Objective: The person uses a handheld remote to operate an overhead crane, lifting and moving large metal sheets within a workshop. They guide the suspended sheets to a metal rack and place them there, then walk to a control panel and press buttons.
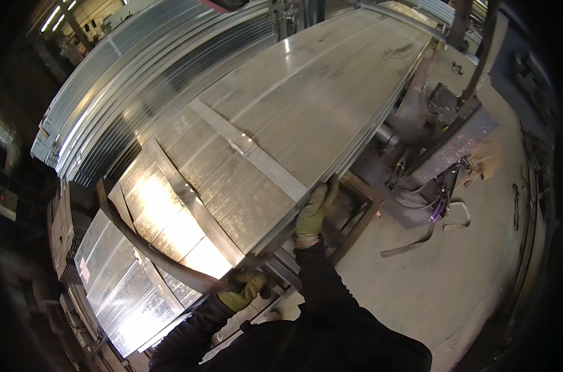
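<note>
A long stack of shiny metal sheets (306, 105) lies across the view, with several flat metal bands (250, 149) over it. My left hand (247, 290), in a yellow-green glove, is closed at the near edge of the stack. In it is the near end of a dark curved strap (154, 248), which arches over the sheets toward the far left side. My right hand (317, 211), gloved the same way, rests against the near long edge of the stack, fingers stretched along it. Its fingertips are partly hidden, and it holds no separate thing that I can see.
Behind stands another pile of ribbed metal profiles (164, 62). To the right are a rusty steel frame (449, 142), a purple cable or hose (439, 208) and a loose strip (408, 243) on the concrete floor (412, 297). Steel supports (350, 235) stand under the stack.
</note>
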A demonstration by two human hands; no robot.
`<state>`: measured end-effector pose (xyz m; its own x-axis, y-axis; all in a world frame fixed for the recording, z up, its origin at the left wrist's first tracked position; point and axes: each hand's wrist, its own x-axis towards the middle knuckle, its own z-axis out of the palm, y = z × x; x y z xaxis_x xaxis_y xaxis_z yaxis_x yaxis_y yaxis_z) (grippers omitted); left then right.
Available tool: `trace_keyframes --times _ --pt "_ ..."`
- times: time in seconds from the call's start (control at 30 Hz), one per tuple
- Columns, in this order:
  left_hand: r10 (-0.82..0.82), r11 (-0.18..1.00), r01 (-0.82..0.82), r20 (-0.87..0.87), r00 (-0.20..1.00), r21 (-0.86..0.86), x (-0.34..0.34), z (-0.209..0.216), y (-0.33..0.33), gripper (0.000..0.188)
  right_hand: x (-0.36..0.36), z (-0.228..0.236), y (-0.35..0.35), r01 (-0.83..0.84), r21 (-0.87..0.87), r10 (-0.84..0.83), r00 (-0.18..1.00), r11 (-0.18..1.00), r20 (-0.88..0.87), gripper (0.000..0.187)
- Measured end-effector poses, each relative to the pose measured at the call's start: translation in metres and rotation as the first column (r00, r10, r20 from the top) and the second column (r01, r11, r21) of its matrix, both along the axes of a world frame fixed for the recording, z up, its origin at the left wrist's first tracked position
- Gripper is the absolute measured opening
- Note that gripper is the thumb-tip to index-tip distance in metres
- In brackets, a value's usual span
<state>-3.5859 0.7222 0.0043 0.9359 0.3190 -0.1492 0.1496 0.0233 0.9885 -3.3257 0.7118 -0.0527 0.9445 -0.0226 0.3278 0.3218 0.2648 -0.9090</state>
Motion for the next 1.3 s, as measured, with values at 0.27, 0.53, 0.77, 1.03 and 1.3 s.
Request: trace_keyframes --times 0.27,0.53,0.77,1.03,1.3 --pt "-0.042 0.968 0.02 0.083 0.996 0.251 -0.004 -0.006 0.004 0.031 0.013 0.019 -0.045 -0.121 -0.275 0.135 0.99 0.954 0.03 0.065" --pt "0.186 0.928 -0.205 0.089 0.978 0.312 -0.01 0.003 -0.008 0.032 0.054 -0.01 -0.135 -0.532 -0.529 0.502 0.837 0.661 -0.215 0.066" --pt "0.465 0.866 -0.429 -0.102 0.879 0.257 -0.029 0.008 -0.037 0.041 0.133 -0.147 -0.338 -0.63 -0.729 0.495 0.739 0.266 -0.458 0.047" --pt "0.785 0.587 -0.777 0.075 0.615 0.227 -0.076 -0.016 -0.057 0.034 0.089 -0.237 -0.595 -0.671 -0.581 -0.105 0.609 0.46 -0.786 0.035" --pt "0.902 0.274 -0.955 0.314 0.297 0.117 -0.155 -0.051 -0.106 0.046 -0.066 -0.209 -0.711 -0.766 -0.29 -0.27 0.157 0.574 -0.95 0.054"
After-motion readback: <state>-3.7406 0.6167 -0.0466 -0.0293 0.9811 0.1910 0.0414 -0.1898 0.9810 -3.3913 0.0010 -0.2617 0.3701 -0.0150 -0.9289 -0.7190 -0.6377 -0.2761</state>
